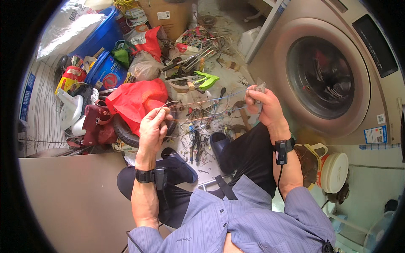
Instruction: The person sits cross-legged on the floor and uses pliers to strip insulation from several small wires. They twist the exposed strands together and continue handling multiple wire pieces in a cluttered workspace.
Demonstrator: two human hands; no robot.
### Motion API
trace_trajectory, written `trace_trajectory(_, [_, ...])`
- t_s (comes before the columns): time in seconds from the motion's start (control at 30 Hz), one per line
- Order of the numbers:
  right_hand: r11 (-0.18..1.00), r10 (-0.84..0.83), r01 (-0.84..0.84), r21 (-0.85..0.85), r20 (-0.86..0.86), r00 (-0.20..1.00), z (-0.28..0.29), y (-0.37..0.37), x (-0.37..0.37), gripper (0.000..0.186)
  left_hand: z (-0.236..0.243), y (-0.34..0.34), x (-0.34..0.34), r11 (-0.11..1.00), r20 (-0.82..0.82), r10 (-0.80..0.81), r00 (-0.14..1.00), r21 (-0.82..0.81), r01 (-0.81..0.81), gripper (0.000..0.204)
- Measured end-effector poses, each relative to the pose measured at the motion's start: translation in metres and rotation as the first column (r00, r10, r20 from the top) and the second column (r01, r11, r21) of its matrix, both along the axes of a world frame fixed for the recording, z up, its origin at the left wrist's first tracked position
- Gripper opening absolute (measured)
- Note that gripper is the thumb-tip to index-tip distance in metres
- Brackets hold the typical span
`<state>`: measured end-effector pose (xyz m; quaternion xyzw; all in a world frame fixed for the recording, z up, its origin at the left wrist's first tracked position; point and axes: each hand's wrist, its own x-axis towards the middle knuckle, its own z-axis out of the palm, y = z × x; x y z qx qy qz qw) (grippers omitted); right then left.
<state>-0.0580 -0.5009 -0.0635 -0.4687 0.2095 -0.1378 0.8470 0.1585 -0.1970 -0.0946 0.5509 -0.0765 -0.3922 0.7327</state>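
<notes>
My left hand (154,126) pinches the ends of thin wires in front of my left knee. Orange and blue wires (219,98) stretch from it across to my right hand (268,105). My right hand has its fingers closed on the wires and a small greyish piece (260,86) at their end, whose kind I cannot make out. Below the stretched wires, dark pliers-like tools (195,139) lie on the littered floor (202,168) between my slippered feet, among scattered wire scraps and small parts.
At left are blue tubs (101,71), bags, a red cloth (137,101) over a tyre, and a metal panel (71,189). Ahead lie cable tangles (204,38), tools and a cardboard box (166,23). A washing machine (367,118) and white bucket (335,170) stand at right.
</notes>
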Motion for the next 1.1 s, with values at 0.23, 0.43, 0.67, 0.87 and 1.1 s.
trace_trajectory(0.23, [0.988, 0.124, -0.128, -0.092, -0.04, 0.991, 0.003, 0.017, 0.01, 0.011, 0.001, -0.008, 0.018, 0.951, 0.052, 0.308, 0.95, 0.022, -0.309, 0.028])
trace_trajectory(0.43, [0.964, 0.249, -0.257, -0.07, -0.104, 0.963, 0.007, 0.037, 0.026, 0.013, 0.003, -0.032, -0.007, 0.985, -0.259, -0.115, 0.959, -0.154, 0.076, 0.023])
trace_trajectory(0.67, [0.914, 0.36, -0.379, -0.147, -0.139, 0.922, 0.004, 0.066, 0.039, 0.012, -0.001, -0.069, -0.048, 0.936, -0.427, -0.337, 0.839, -0.245, 0.252, 0.026])
trace_trajectory(0.87, [0.913, 0.35, -0.373, -0.165, -0.15, 0.925, -0.004, 0.079, 0.042, 0.01, -0.003, -0.068, -0.048, 0.925, -0.465, -0.347, 0.814, -0.312, 0.216, 0.018])
trace_trajectory(1.1, [0.924, 0.281, -0.318, -0.212, -0.185, 0.942, -0.003, 0.082, 0.041, 0.011, 0.004, -0.067, -0.048, 0.94, -0.379, -0.243, 0.893, -0.319, 0.12, 0.014])
